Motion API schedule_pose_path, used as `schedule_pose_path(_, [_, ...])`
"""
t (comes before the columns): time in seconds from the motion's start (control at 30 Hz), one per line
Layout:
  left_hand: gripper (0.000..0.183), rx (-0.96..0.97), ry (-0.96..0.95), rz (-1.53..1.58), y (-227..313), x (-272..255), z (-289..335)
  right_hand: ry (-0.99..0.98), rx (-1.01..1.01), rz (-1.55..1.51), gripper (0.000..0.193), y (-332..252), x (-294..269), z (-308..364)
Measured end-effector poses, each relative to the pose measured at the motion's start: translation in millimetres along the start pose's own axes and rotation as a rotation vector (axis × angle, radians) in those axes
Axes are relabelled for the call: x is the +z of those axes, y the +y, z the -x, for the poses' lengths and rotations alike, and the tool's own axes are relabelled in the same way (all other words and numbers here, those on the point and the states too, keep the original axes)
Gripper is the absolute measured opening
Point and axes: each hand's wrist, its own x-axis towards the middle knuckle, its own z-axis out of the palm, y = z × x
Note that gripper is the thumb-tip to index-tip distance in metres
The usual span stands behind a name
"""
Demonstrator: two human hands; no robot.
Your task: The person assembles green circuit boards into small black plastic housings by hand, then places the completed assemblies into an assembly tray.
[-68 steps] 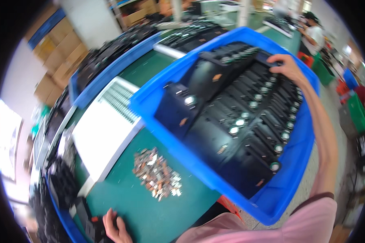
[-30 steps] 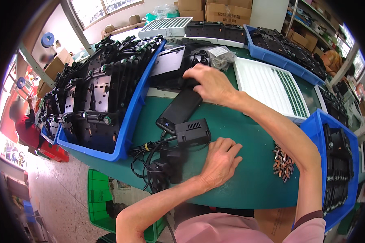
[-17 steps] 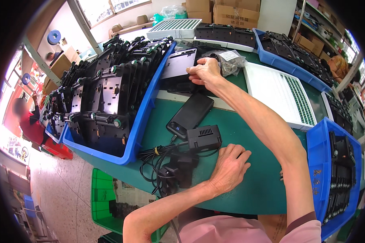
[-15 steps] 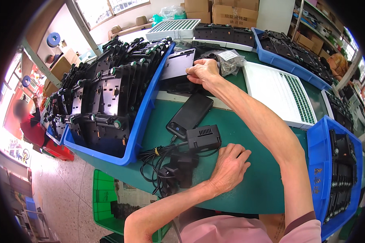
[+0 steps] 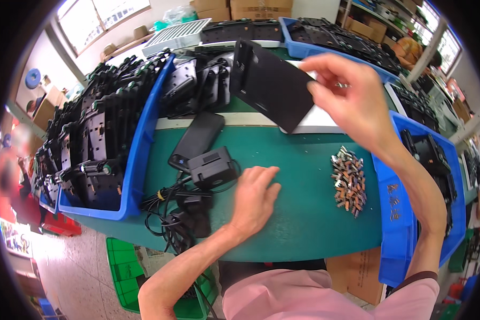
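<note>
A flat black plastic panel [image 5: 274, 85] is raised over the far part of the table, tilted, its right edge pinched in my right hand [image 5: 352, 101]. Something small and shiny shows by those fingers, too blurred to name. My left hand [image 5: 253, 197] lies palm down on the green tabletop [image 5: 298, 213], fingers stretched out and nothing in them. Just beyond it stand a boxy black device [image 5: 213, 168] and a black power bank [image 5: 197, 138]. A heap of small metal and copper-coloured pieces [image 5: 349, 184] lies to the right, nearer my right arm.
Blue bins of black panels stand at the left [image 5: 136, 165], far back [image 5: 290, 40] and right [image 5: 394, 213]. More black panels [image 5: 197, 82] lie behind the power bank. Bundled black cables [image 5: 168, 218] are at the table's left. A green crate [image 5: 120, 266] sits below.
My right hand has come back and to the right, lifting the panel off the far stack. My left hand stays on the table. The view has swung right, showing the metal heap.
</note>
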Motion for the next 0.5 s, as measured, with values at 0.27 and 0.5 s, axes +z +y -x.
schedule_pose_path(0.27, [0.035, -0.409, 0.078, 0.451, 11, -4, 0, -0.382, -0.470, 0.698, 0.033, -37, -15, 133])
schedule_pose_path(0.5, [0.041, -0.236, -0.099, 0.187, 13, -5, -11, -0.567, -0.519, 0.468, 0.019, -28, 42, 163])
